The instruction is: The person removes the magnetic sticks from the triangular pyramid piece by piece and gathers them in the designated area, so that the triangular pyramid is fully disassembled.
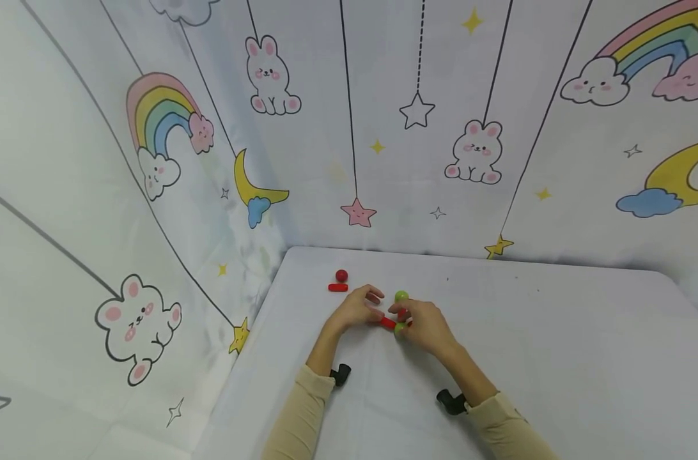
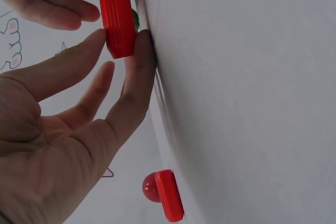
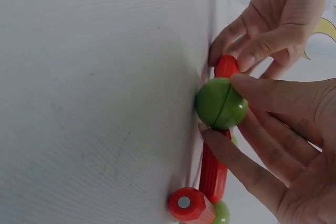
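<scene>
Thumb and forefinger of my left hand (image 1: 355, 308) pinch the outer end of a ridged red rod (image 2: 118, 19). The rod's other end meets a glossy green ball (image 3: 220, 103) with a seam round it. My right hand (image 1: 428, 324) holds that ball between thumb and finger, low over the table. Beyond it, in the right wrist view, runs a second red rod (image 3: 214, 171). Farther along are another green ball (image 3: 221, 212) and a red rod end with a silver disc (image 3: 184, 203). In the head view, the right hand partly hides these pieces.
A loose red ball (image 1: 341, 275) and a red rod (image 1: 338, 287) lie close together on the white table (image 1: 556, 358), beyond the left hand. A patterned cloth (image 1: 320, 128) hangs behind and to the left. Black wrist cameras (image 1: 452, 402) sit at both wrists.
</scene>
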Demonstrator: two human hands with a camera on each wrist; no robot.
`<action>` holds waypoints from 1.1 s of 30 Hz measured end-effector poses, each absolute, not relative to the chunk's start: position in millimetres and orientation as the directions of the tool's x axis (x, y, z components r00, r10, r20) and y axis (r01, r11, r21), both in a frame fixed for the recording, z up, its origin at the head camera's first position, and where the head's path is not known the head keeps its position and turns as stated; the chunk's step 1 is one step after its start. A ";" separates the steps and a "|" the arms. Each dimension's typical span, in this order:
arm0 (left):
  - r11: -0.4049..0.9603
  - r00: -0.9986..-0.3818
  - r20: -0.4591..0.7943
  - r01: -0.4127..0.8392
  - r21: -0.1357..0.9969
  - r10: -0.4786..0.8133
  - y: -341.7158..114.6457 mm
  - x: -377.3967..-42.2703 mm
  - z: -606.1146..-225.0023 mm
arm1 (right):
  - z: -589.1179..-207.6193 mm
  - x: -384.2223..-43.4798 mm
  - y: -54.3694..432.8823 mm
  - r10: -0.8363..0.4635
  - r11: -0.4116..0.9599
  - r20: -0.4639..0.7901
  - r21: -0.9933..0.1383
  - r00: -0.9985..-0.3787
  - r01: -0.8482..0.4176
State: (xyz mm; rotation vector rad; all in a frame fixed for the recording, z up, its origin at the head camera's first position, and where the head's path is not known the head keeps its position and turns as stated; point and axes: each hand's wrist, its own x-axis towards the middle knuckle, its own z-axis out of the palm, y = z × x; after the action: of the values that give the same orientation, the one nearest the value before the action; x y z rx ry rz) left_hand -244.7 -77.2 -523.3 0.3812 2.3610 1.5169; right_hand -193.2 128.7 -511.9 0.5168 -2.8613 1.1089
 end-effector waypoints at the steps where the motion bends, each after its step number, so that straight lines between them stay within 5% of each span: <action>1: 0.416 -0.918 -0.112 0.061 0.907 0.380 -77.3 -244.9 -523.7 | -512.8 -193.2 128.4 -0.292 0.691 0.147 -0.651 -0.945 -0.314; 33: 0.389 -0.912 -0.186 -0.031 0.921 0.366 -89.3 -245.3 -518.8 | -512.1 -190.4 125.5 -0.256 0.663 0.121 -0.700 -0.959 -0.265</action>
State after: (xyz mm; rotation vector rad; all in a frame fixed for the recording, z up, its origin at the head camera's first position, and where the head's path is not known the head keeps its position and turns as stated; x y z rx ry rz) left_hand -245.3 -89.3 -518.8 0.2905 2.2937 1.5318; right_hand -190.4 125.5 -512.1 0.4470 -2.8539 1.2048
